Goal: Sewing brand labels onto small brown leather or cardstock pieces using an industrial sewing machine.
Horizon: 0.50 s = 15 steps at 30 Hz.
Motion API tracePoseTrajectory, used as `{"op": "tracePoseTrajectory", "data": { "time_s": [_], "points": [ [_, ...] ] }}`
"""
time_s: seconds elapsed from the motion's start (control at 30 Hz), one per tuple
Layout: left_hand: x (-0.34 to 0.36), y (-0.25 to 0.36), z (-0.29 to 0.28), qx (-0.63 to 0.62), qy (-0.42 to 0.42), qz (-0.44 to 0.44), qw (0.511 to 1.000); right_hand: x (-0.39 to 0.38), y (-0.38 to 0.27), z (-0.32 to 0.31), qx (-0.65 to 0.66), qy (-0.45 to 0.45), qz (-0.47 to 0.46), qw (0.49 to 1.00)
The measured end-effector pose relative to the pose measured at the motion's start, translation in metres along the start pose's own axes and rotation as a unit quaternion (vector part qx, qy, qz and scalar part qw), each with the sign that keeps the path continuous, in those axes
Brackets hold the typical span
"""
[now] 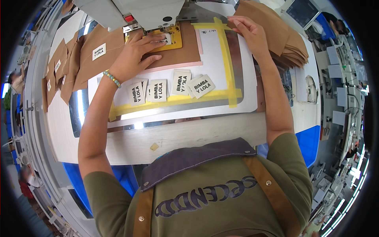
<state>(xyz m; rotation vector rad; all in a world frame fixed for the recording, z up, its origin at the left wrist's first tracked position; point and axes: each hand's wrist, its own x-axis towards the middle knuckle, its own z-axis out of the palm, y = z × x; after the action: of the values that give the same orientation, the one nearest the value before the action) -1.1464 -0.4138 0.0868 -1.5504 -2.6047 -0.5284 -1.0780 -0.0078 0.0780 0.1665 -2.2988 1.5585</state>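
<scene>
My left hand (136,55) lies with fingers spread on a brown fabric piece (173,56) and the edge of a yellow metal clamp frame (176,41), under the head of a white sewing machine (150,12). A white label with dark print (166,38) shows inside the frame, partly covered by my fingers. Off to the right, my right hand (249,33) is raised with its fingers stretched out to the left, above the corner of the yellow tape (223,39); nothing shows in it. Nearest to it is a stack of brown fabric pieces (290,43).
Several loose printed labels (158,91) lie in a row on the white sheet (215,75), in front of the brown fabric. At left, brown pieces with labels (90,59) are joined by thread. A screen (302,14) stands at the far right; blue bins (308,144) sit below the table.
</scene>
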Motion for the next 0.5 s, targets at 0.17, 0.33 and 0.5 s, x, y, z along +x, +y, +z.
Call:
{"op": "tracePoseTrajectory", "data": {
  "time_s": [0.17,0.33,0.5],
  "points": [
    [0.0019,0.0015,0.0031,0.023,0.014,0.01,1.0,-0.001,0.002,-0.0022,-0.007,0.001,0.014,1.0],
    [0.0009,0.0002,0.0023,0.036,0.018,0.003,0.999,-0.002,0.0014,0.0014,-0.036,-0.012,0.024,0.999],
    [0.0063,-0.0044,0.0049,0.028,0.013,-0.013,0.999,-0.0058,0.0043,0.0016,-0.031,-0.034,0.053,0.998]
  ]
}}
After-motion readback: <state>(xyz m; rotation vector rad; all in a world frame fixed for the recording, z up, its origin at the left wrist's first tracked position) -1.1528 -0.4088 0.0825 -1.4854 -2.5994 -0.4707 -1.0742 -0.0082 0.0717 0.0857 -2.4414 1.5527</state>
